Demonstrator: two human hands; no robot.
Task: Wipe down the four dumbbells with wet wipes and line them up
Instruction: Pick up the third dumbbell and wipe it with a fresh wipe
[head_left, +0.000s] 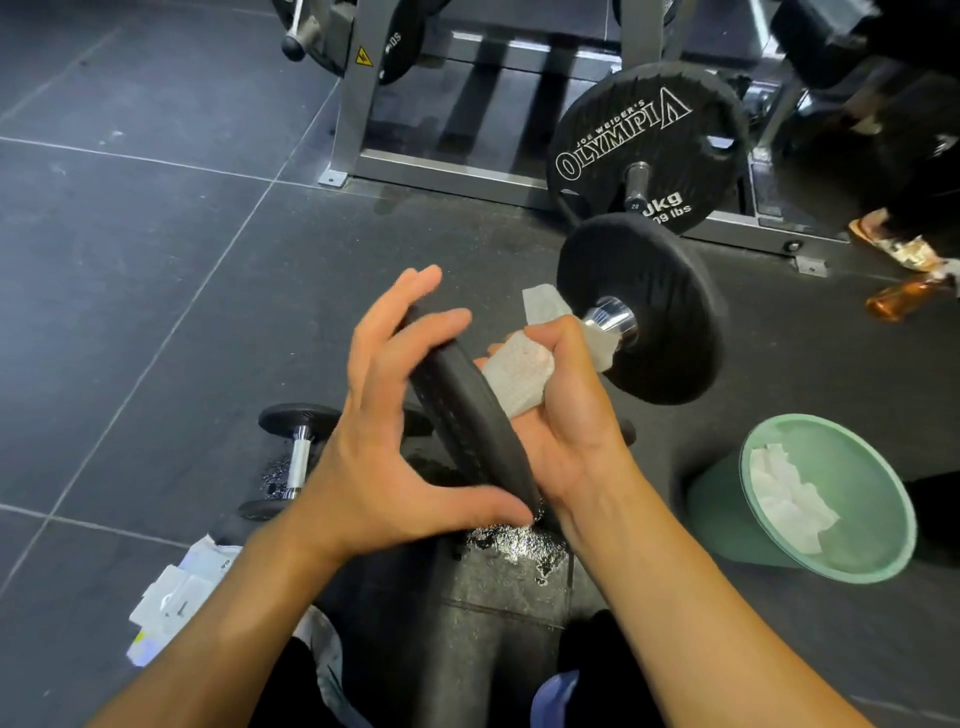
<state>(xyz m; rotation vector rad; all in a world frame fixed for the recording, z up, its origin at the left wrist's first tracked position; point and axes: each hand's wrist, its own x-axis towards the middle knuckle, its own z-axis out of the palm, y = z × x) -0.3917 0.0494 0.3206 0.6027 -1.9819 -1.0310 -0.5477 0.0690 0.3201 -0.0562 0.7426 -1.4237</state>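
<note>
I hold a large black dumbbell (644, 306) off the floor, tilted away from me. My left hand (384, 415) cups its near plate, thumb under the rim and fingers spread over the top. My right hand (561, 410) grips the chrome handle through a white wet wipe (519, 374); the handle is mostly hidden. A smaller dumbbell (298, 457) with a chrome handle lies on the floor to the left below my left wrist. Part of another dark dumbbell shows behind my hands.
A green bin (878, 525) with used wipes stands at the right. A pack of wipes (176, 597) lies at the lower left. An Olympia weight plate (649, 150) and a grey rack frame (441, 166) stand behind. The floor is wet (514, 545) below my hands.
</note>
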